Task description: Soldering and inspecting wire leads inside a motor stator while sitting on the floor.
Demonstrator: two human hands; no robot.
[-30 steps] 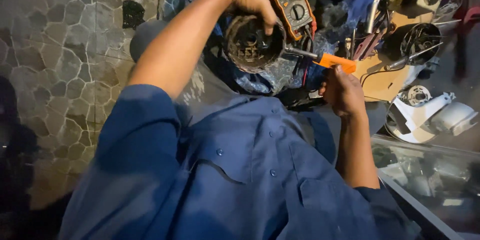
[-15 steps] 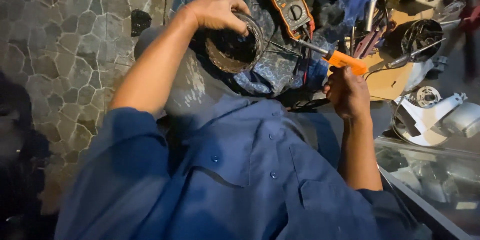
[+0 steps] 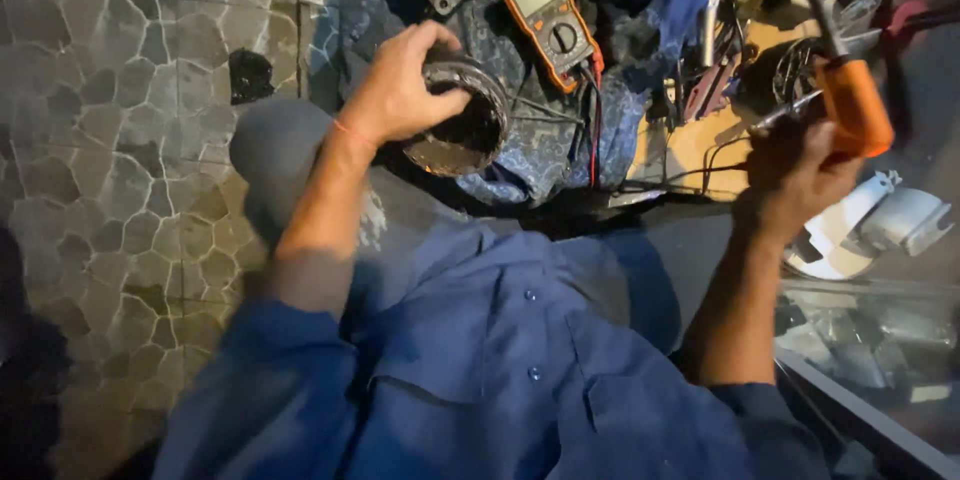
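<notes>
My left hand (image 3: 400,90) grips the round dark motor housing (image 3: 462,125) at its 9 o'clock rim, orange multimeter (image 3: 553,22) at its 1 o'clock, right hand (image 3: 795,180) clenched around the orange-handled tool (image 3: 850,105).

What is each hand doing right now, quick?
Left hand: closed around the rim of a dark, round, ring-shaped metal part.
Right hand: closed on an orange-handled tool with a thin metal shaft.
</notes>
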